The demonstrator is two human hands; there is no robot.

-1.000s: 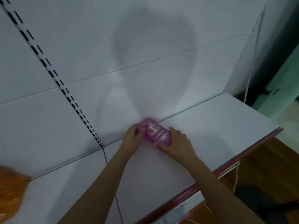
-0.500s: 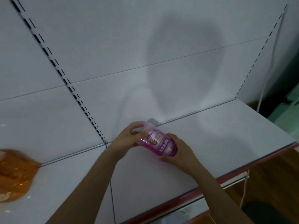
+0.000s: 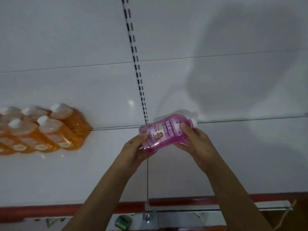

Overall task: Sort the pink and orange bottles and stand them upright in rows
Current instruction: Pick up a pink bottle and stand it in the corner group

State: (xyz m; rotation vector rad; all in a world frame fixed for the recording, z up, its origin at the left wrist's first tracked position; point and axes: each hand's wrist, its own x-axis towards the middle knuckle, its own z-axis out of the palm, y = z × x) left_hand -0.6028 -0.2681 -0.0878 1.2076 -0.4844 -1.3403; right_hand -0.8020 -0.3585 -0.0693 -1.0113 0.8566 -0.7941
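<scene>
On the white shelf (image 3: 233, 164), the orange bottles (image 3: 41, 130) already stand upright in rows at left. The pink bottle (image 3: 164, 132) lies sideways above the shelf, grasped by left hand (image 3: 135, 150) and right hand (image 3: 195, 142), not yet stood.

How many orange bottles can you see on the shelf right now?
5 translucent orange bottles with white caps, standing on the white shelf at left: back row; front row. More may be cut off past the left edge.
</scene>
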